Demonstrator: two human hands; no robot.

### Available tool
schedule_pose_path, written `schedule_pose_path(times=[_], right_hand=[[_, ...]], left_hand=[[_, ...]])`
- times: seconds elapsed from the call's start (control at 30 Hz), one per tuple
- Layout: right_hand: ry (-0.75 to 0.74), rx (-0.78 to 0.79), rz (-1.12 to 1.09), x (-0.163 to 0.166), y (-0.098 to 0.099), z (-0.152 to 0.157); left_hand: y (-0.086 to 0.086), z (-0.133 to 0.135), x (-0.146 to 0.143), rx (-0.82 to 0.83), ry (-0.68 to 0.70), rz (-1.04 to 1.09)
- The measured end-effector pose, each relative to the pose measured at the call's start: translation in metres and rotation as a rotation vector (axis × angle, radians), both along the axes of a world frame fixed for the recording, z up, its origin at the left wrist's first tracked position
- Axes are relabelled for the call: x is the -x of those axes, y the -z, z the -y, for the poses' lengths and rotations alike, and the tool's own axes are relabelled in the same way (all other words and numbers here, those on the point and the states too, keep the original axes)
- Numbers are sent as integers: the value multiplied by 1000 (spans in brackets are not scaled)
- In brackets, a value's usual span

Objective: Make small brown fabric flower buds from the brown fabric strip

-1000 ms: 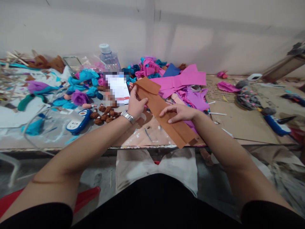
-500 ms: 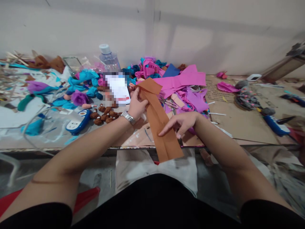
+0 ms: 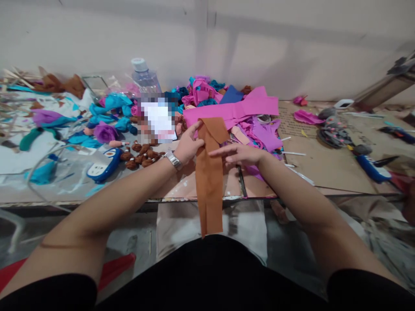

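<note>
A long strip of brown crepe paper (image 3: 210, 185) is folded over at its top and hangs down past the table's front edge. My left hand (image 3: 189, 147) pinches its upper left side between thumb and fingers. From the right, my right hand (image 3: 241, 154) lays outstretched fingers on the strip's front, just under the folded flap. Behind the strip a pink paper band (image 3: 240, 111) lies across a heap of purple paper scraps (image 3: 267, 134). Below my right hand, a thin dark tool (image 3: 241, 181) lies partly covered; its kind is unclear.
Left on the table are brown crinkled balls (image 3: 142, 155), a blue-and-white case (image 3: 104, 165), a purple paper flower (image 3: 106, 132) and a phone (image 3: 158, 119). A capped bottle (image 3: 145, 77) stands behind. Cardboard (image 3: 311, 160) covers the right side, bearing a grey bundle (image 3: 333, 131).
The brown strip has swung from a slant to nearly vertical. My right hand has moved up and left along it, its fingers now straighter. My left hand keeps its hold.
</note>
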State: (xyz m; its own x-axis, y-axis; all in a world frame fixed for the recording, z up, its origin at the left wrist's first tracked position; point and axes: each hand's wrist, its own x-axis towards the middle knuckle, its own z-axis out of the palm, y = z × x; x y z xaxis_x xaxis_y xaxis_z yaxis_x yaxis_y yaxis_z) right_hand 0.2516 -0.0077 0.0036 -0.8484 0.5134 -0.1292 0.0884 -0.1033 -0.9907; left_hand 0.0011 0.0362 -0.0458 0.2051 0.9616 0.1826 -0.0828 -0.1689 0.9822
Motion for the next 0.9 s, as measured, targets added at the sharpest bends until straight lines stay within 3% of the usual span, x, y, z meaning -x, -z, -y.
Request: schedule_pose_path(times=[0.17,0.23,0.33,0.5,0.67,0.9], right_hand=[[416,-284,60,9,11,-6],[523,-450,30,11,17,-10],[664,-539,-21,11,21,-17],[866,-465,-16,6,19,-23],[1003,-357,-114,0,18,-32],[1005,-129,-252,-11,12,-42]], left_hand=[[-6,7,1,-48,42,-75],[-6,9,1,-27,70,-77],[-6,13,-1,26,158,-34],[-9,21,-5,21,357,7],[-11,22,-4,-29,393,-36],[-12,26,-5,-162,420,-174]])
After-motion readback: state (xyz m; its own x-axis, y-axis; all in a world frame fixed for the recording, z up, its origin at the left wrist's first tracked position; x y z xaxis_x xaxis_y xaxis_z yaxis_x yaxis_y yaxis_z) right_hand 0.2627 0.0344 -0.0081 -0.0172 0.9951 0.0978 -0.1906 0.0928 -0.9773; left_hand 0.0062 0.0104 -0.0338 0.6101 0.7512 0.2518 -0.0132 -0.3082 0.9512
